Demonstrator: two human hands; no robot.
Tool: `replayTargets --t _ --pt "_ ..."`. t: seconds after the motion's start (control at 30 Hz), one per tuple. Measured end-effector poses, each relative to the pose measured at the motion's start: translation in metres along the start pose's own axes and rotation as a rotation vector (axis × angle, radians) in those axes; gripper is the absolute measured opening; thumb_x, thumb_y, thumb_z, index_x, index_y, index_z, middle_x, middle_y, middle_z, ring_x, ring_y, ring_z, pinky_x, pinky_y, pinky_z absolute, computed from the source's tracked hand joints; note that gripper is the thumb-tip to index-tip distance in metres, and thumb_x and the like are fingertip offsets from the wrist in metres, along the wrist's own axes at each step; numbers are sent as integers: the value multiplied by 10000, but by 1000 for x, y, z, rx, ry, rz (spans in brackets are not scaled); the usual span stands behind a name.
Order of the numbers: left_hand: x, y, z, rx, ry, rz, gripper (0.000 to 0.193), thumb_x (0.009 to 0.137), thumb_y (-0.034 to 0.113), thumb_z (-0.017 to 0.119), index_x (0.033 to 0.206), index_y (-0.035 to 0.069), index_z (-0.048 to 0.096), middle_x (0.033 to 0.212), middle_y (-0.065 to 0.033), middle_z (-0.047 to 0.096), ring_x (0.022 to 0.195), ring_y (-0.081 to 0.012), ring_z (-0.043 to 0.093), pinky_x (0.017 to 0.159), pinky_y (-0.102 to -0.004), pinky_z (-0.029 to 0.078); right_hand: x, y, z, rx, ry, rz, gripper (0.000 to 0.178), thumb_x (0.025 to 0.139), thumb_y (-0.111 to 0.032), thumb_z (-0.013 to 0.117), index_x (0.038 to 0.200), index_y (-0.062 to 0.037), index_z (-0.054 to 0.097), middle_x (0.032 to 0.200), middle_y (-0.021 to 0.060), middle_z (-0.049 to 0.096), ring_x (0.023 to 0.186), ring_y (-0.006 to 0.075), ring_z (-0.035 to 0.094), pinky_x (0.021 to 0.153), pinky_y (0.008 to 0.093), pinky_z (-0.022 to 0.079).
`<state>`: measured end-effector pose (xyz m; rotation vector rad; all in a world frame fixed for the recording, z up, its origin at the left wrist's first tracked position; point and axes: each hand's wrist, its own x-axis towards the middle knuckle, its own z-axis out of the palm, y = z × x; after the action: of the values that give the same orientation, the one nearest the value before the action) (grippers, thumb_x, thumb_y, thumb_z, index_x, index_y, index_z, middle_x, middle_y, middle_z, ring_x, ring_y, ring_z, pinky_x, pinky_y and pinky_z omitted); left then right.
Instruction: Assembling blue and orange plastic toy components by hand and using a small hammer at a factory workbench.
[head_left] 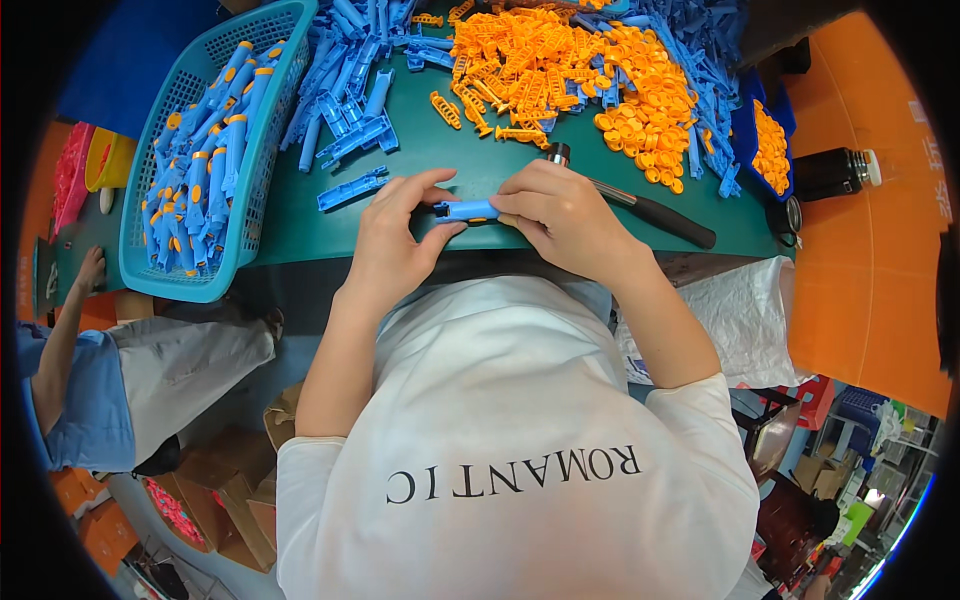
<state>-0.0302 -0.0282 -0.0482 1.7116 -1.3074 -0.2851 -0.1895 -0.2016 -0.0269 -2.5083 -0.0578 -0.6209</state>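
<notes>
Between my two hands, near the front edge of the green table, is a blue plastic tube-shaped part (468, 210) with a bit of orange on its underside. My right hand (560, 215) pinches its right end. The fingers of my left hand (400, 225) curl round its left end, thumb below and fingertips above. A single blue half-shell (352, 188) lies just left of my left hand. Past my right hand, a hammer with a black handle (668, 220) rests on the table, its metal head (558, 153) partly behind that hand.
A turquoise basket (255, 190) at left holds several blue tubes with orange ends. Heaps of blue shells (350, 110), orange ladder-like pieces (520, 65) and orange caps (645, 110) cover the table's far side. At right are a blue bin (785, 115) and black bottle (830, 174). A co-worker's arm (65, 345) shows at left.
</notes>
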Motion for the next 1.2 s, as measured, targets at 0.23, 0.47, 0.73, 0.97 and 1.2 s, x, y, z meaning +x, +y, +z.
replayTargets --t 0.23,0.47,0.73,0.97,1.2 --pt "1 -1 0 -49 5 -26 509 764 9 810 1233 57 619 967 -93 729 935 -269 657 823 -374 508 -2 -4 2 -111 -20 59 148 805 -11 747 952 -35 753 910 80 702 815 265 673 681 375 541" --pt "2 -3 1 -50 4 -43 508 752 2 816 1214 71 615 971 -87 737 955 -278 661 829 -368 501 -6 -6 6 -131 54 54 151 796 -12 750 946 -31 751 900 83 701 821 266 684 687 377 545" --pt "1 1 -1 -59 -9 -84 516 747 8 826 1211 74 612 977 -88 739 971 -278 661 843 -366 497 -7 -7 7 -126 66 35 145 794 1 740 935 -33 743 903 79 695 817 264 678 670 377 546" --pt "4 -2 -12 -15 -34 61 421 762 39 832 1159 60 691 1001 -95 741 936 -276 694 809 -361 542 0 -8 -1 -233 -89 10 93 814 -16 719 906 -29 732 874 72 680 807 269 668 648 381 546" --pt "4 -15 -18 41 -70 240 249 809 -20 787 1038 77 785 985 -96 747 833 -217 712 669 -283 554 -4 -8 6 -231 -17 9 83 826 -10 712 905 -27 732 873 79 672 809 269 658 652 386 543"
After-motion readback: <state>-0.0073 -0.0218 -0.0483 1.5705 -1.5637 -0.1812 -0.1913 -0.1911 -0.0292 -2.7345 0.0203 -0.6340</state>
